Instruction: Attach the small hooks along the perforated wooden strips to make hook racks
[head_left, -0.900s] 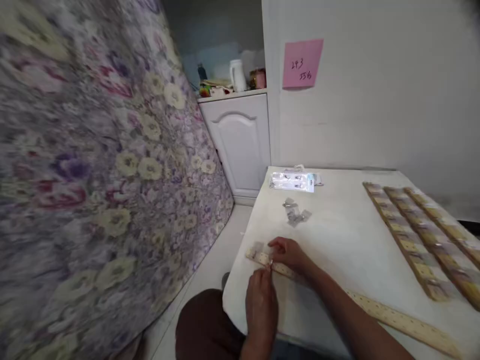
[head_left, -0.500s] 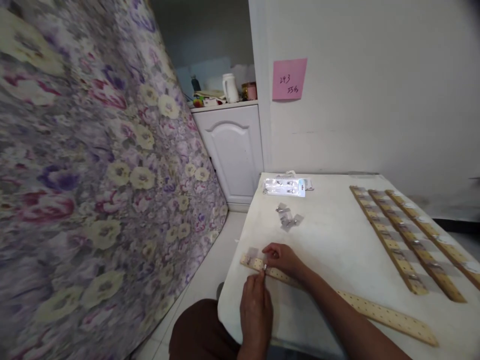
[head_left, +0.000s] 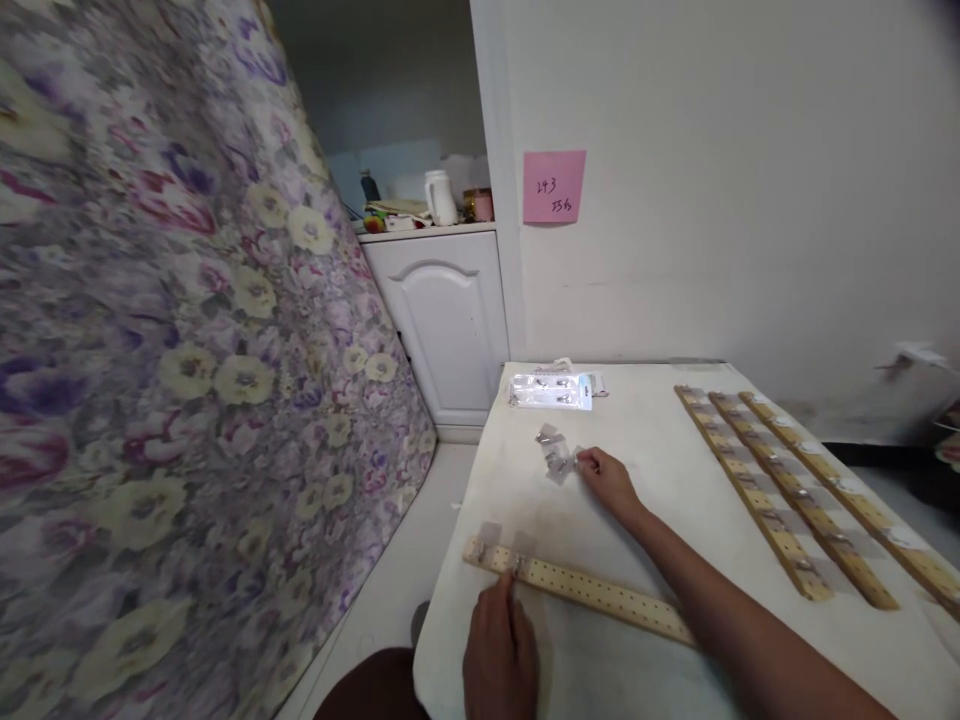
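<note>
A pale wooden strip with rows of holes point(head_left: 592, 588) lies slantwise on the table before me. Small metal pieces with clear plastic tags point(head_left: 517, 560) sit at its left end. My left hand point(head_left: 501, 640) is at the strip's near edge, fingers closed together and fingertips against it beside the second metal piece. Farther back, my right hand point(head_left: 609, 482) pinches at the edge of a small pile of clear-tagged metal pieces point(head_left: 556, 458). Its fingertips seem closed on one small tagged piece. My right forearm covers the strip's right end.
Three similar wooden strips bearing tagged pieces point(head_left: 750, 480) lie side by side along the right of the white table point(head_left: 645, 430). A clear blister pack point(head_left: 551, 390) rests at the back left. A flowered curtain point(head_left: 225, 350) hangs to the left, beside a white cabinet point(head_left: 442, 320).
My right hand has left the wooden strip and moved back to the pile of tagged pieces. My left hand stays at the strip. The view has shifted slightly.
</note>
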